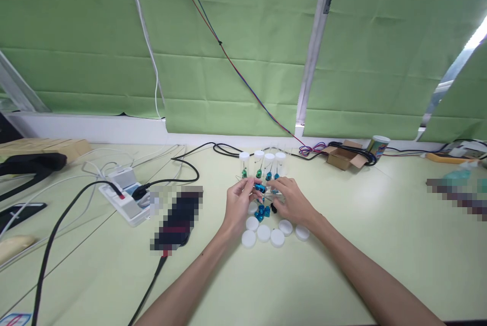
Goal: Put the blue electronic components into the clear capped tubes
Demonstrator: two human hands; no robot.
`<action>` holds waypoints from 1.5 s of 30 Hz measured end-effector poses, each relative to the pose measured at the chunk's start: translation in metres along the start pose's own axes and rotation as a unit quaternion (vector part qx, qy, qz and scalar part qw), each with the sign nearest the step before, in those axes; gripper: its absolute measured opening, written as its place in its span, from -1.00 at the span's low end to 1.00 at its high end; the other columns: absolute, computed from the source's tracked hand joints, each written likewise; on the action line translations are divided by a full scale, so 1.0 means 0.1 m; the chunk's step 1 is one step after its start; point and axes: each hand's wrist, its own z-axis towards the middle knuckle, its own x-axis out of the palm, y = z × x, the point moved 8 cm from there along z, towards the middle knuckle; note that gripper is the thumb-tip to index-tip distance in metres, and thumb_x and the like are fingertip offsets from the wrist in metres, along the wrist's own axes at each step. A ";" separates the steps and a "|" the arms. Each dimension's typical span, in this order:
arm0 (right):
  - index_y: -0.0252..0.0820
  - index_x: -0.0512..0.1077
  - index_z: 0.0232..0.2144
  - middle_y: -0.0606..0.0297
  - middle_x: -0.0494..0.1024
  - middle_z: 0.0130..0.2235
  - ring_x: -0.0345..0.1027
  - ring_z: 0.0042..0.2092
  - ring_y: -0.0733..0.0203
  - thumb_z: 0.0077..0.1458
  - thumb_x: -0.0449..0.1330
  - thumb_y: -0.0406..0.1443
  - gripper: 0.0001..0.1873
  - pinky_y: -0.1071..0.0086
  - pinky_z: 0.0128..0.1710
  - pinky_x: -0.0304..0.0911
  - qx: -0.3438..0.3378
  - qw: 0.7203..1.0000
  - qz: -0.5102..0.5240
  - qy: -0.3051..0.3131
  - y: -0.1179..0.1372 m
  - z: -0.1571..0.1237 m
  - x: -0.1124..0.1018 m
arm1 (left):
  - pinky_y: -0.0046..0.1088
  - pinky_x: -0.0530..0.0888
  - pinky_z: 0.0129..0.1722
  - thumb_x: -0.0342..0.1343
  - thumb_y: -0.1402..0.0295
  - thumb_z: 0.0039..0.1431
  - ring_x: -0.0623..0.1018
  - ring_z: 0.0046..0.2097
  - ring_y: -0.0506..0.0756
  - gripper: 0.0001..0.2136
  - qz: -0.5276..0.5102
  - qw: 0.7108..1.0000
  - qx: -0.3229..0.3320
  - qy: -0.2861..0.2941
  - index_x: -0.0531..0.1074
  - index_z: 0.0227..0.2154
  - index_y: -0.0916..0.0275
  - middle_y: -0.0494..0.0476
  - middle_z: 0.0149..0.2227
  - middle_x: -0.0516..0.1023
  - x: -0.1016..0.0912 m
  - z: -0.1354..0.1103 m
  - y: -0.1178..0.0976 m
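Observation:
A small shiny blue piece [261, 188] with thin wire-like strands is pinched in the fingertips of my left hand [239, 201]. My right hand [291, 199] is closed just beside it, its fingertips curled round something too small to make out. Below the hands lies a cluster of blue pieces [261, 212] with a small black part [273, 207]. Behind stand several clear containers with white caps [259, 155], holding green pieces [244, 174] and blue pieces on thin dark stems. Loose round white lids [263, 233] lie on the table in front of the hands.
A phone-like dark device [178, 219], partly blurred, lies left with a cable attached. Further left is a white power strip [127, 199] with plugs. Black cables [224, 149] run along the back edge. An open cardboard box [343, 156] and a can [378, 147] stand back right.

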 end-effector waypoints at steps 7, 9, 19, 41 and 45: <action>-0.14 0.34 -0.05 0.19 0.43 -0.17 0.27 -0.10 0.06 -0.06 0.06 -0.50 -0.53 0.16 -0.06 0.14 0.004 1.000 0.003 0.009 0.02 -0.01 0.01 | -0.45 0.41 -0.48 0.16 0.07 0.04 0.41 -0.50 0.00 -0.64 0.044 0.998 -0.014 -0.030 0.51 -0.39 0.34 0.09 -0.50 0.45 -0.05 0.01 0.05; -0.14 0.34 -0.05 0.19 0.43 -0.17 0.27 -0.11 0.06 -0.05 0.06 -0.50 -0.53 0.16 -0.06 0.15 0.004 1.000 0.004 0.008 0.02 -0.01 0.01 | -0.46 0.39 -0.51 0.14 0.03 0.03 0.39 -0.54 0.00 -0.61 0.070 0.997 -0.022 -0.033 0.51 -0.37 0.34 0.05 -0.58 0.41 -0.07 0.02 0.07; -0.14 0.35 -0.04 0.17 0.44 -0.14 0.28 -0.08 0.05 -0.02 0.07 -0.48 -0.55 0.15 -0.04 0.16 0.013 1.000 0.019 -0.002 -0.02 -0.01 0.01 | -0.56 0.09 -0.66 0.18 0.04 -0.03 0.14 -0.65 -0.10 -0.63 0.129 0.989 -0.025 -0.065 0.55 -0.36 0.30 -0.10 -0.70 0.19 -0.18 0.03 0.08; -0.11 0.33 -0.01 0.19 0.48 -0.17 0.36 -0.12 0.08 0.08 0.07 -0.42 -0.60 0.17 -0.06 0.24 0.028 0.997 0.065 -0.013 -0.04 0.00 -0.04 | -0.57 0.18 -0.68 0.16 0.07 0.04 0.29 -0.57 -0.10 -0.59 -0.025 0.992 -0.093 0.087 0.49 -0.17 0.29 0.19 -0.27 0.52 0.14 -0.04 0.00; -0.14 0.33 -0.02 0.19 0.48 -0.19 0.36 -0.15 0.09 0.08 0.07 -0.41 -0.62 0.18 -0.08 0.25 0.026 0.996 0.077 -0.021 -0.04 0.01 -0.06 | -0.58 0.11 -0.69 0.17 0.08 0.05 0.21 -0.62 -0.15 -0.63 -0.006 0.994 -0.076 0.078 0.51 -0.19 0.26 0.15 -0.31 0.53 0.11 -0.03 0.01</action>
